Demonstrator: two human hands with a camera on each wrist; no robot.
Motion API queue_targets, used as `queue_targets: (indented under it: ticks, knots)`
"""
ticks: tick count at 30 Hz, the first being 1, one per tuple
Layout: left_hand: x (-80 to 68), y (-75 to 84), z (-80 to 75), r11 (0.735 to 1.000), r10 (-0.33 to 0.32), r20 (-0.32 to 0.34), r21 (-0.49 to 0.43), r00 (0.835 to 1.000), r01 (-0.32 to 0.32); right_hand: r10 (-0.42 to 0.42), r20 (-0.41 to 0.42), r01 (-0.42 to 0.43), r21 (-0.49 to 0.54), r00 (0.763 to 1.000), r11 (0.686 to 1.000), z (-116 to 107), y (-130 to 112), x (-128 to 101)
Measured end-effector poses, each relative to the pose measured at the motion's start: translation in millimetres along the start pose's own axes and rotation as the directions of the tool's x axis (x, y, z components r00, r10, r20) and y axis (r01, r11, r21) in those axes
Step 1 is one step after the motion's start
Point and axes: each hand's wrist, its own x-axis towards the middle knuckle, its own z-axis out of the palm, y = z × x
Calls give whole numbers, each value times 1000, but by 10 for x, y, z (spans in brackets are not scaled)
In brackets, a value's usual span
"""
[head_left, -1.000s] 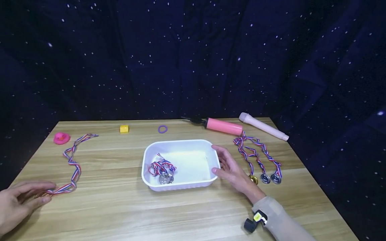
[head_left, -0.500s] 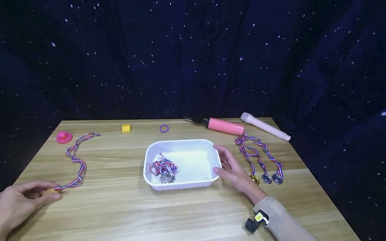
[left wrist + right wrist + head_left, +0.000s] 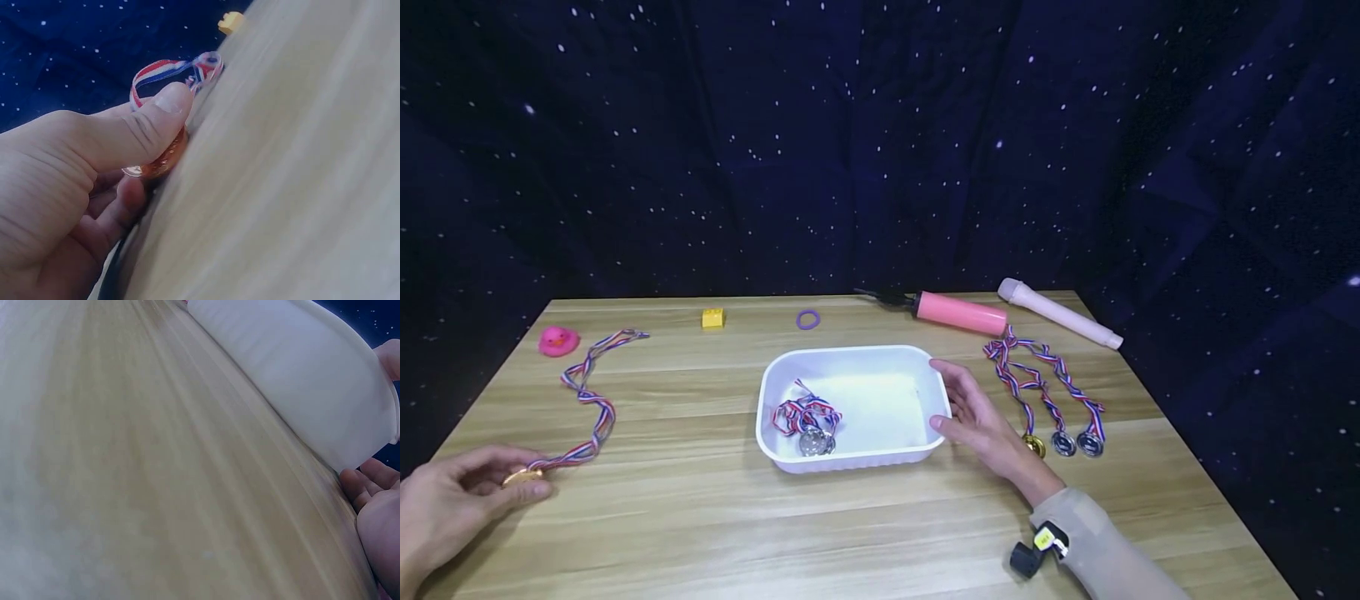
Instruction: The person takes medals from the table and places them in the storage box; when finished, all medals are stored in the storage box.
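My left hand [image 3: 460,504] is low at the left of the head view, pinching a gold medal [image 3: 522,476] between thumb and fingers. Its red, white and blue ribbon [image 3: 604,421] trails away over the table. In the left wrist view the thumb covers part of the medal [image 3: 165,160], which is close over the wood. My right hand [image 3: 977,421] grips the right end of a white plastic tub [image 3: 865,463], thumb and fingers at the rim. Silver medals [image 3: 815,442] with bunched ribbon lie in the tub's left part.
Right of the tub lie a gold medal [image 3: 1034,447] and two silver medals [image 3: 1091,444], their ribbons tangled. Along the back are a pink duck [image 3: 558,341], a yellow block [image 3: 712,318], a purple ring [image 3: 807,319], a pink hand pump [image 3: 961,313] and a toy microphone [image 3: 1060,313].
The gold medal, mostly hidden by my left hand at first, now shows tilted between thumb and fingers. The near part of its ribbon has shifted right. My right hand keeps its grip on the tub.
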Motion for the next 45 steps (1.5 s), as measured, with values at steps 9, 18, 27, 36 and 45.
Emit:
queue_targets:
  ticks: [9, 18, 27, 36, 45]
  knots:
    - [17, 234, 86, 992, -67, 87, -98, 994, 76, 4, 5, -4, -3, 1000, 1000, -6, -3, 1]
    - [71, 587, 174, 985, -142, 70, -91, 987, 148, 25, 8, -25, -7, 1000, 1000, 24, 28, 19]
    - [306, 981, 256, 921, -6, -28, -389, 1000, -5, 14, 5, -14, -10, 1000, 1000, 2, -1, 16]
    - [516, 1406, 383, 910, 197, -4, -372, 980, -184, 13, 2, -13, -4, 1000, 1000, 2, -13, 8]
    - [654, 1803, 477, 975, 175, -4, -135, 985, -174, 24, -1, -24, -5, 1000, 1000, -7, -24, 0]
